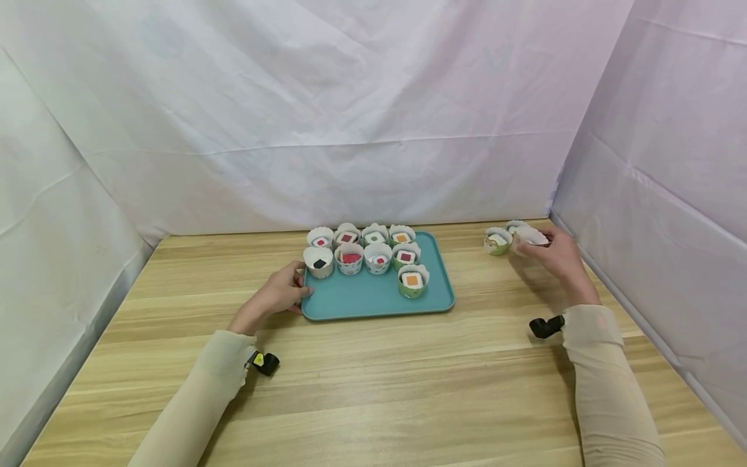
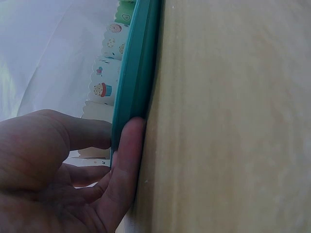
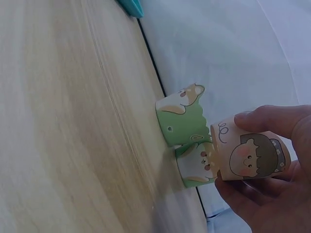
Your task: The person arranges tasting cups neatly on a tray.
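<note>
At the left side of the teal tray (image 1: 362, 299), my left hand (image 1: 280, 289) grips the rim, thumb on top and fingers along the outer side in the left wrist view. Several paper baking cups stand on the tray in rows, including one with a black piece (image 1: 319, 264) by my left hand and a green one with an orange-and-white piece (image 1: 413, 281) in front. Off to the right, my right hand (image 1: 561, 258) pinches a beige paper baking cup (image 3: 252, 155) with a cartoon face, raised above the table. Two green cups (image 3: 182, 116) stand close beside it.
A wooden table (image 1: 350, 389) carries everything. White cloth (image 1: 350, 117) hangs behind it and along both sides. A black wrist device (image 1: 546, 327) sits at my right cuff, another at my left.
</note>
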Motion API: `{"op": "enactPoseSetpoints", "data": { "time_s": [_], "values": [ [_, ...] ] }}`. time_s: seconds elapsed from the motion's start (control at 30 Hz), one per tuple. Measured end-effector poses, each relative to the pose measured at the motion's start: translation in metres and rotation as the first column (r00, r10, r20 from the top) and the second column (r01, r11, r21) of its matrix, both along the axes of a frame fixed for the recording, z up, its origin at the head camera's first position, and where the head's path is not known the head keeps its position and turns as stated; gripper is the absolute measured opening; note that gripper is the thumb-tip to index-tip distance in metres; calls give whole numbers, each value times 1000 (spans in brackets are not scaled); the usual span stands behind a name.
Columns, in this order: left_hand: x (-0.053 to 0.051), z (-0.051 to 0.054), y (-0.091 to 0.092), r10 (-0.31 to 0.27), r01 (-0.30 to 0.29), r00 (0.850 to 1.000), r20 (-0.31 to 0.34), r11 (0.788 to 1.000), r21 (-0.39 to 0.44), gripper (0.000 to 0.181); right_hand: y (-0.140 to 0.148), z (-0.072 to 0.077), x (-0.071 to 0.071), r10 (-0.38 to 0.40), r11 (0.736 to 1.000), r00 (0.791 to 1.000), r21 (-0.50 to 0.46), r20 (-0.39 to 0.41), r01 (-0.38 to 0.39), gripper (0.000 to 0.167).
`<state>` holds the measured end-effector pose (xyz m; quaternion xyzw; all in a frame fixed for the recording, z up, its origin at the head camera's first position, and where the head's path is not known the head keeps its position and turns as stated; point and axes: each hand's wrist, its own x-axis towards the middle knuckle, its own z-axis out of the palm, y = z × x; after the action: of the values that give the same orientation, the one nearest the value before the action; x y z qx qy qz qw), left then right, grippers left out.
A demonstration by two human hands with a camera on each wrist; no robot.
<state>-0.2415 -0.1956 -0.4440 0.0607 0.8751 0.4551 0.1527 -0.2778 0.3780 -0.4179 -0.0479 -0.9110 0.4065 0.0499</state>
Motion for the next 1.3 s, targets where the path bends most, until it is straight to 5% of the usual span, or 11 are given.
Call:
{"op": "enactPoseSetpoints", "data": {
  "time_s": [0.83, 1.3],
  "values": [
    [0, 0, -1, -4, 4, 1000, -7, 1000, -2, 61, -45, 28, 9, 121, 987, 990, 117, -65, -113, 78],
    [0, 1, 1, 3, -3, 1000, -6, 1000, -12, 60, -78, 40, 16, 213, 968, 970, 159, -118, -193, 66]
  ]
}}
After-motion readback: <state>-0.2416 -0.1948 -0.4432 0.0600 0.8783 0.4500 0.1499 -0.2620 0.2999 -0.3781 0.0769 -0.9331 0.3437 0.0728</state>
